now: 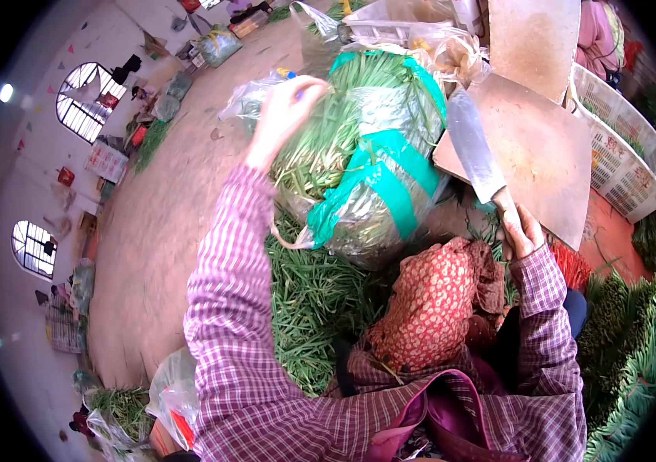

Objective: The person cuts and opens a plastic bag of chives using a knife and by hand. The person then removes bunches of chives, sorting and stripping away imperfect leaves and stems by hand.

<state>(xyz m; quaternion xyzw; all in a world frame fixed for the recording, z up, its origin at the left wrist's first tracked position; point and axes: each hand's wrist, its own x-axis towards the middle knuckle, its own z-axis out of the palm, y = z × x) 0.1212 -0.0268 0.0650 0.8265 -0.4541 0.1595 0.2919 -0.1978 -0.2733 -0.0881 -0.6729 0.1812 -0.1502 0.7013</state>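
Note:
My right hand is closed around the handle of a large cleaver. Its broad blade points up and away, over the edge of a worn board. My left hand is raised at the far left side of a big bundle of long green stalks. Its fingers are curled together and slightly blurred, and I cannot make out what they hold, if anything. Clear plastic with green tape wraps the bundle. A red flowered cloth covers my lap.
Loose cut greens lie below the bundle. A white plastic basket stands at right, with stacked green stalks nearer me. Behind the bundle is a white crate. A person in pink is at upper right. Bare floor stretches left.

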